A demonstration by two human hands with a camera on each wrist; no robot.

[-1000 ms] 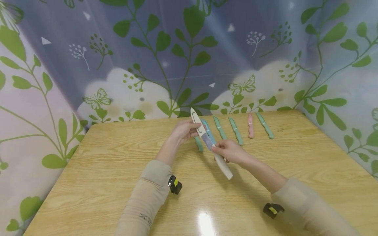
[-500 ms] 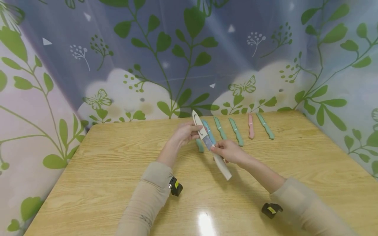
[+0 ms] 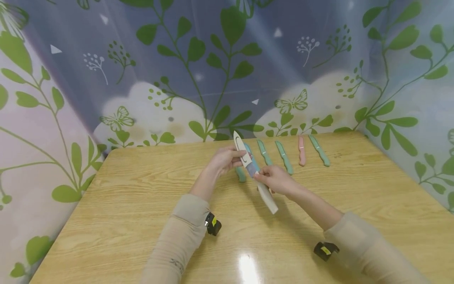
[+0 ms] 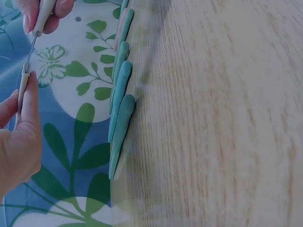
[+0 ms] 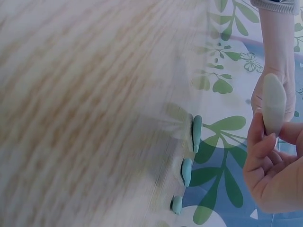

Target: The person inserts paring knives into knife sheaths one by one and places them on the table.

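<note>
Above the table, my left hand [image 3: 226, 159] pinches the white sheath [image 3: 238, 142] of a knife between thumb and fingers. A short stretch of the knife's blade [image 3: 251, 169] shows between the sheath and the white handle [image 3: 267, 197]; the rest of the blade is inside the sheath. My right hand [image 3: 276, 180] grips the handle near the blade. In the left wrist view, the thin blade [image 4: 32, 47] lies in line with the sheath [image 4: 22, 87]. The right wrist view shows the handle's butt end [image 5: 273, 104] above the right fingers.
Toward the back of the wooden table [image 3: 142, 205] lie several knives in a row: green ones [image 3: 283, 157], a pink one [image 3: 301, 150] and a blue one [image 3: 248, 149] partly behind the held knife. A leaf-patterned curtain [image 3: 198, 79] borders the table's far edge.
The left hand and sheath have shifted slightly right, while the handle stays almost in place. Sheath and handle are a little closer together, with less blade showing.
</note>
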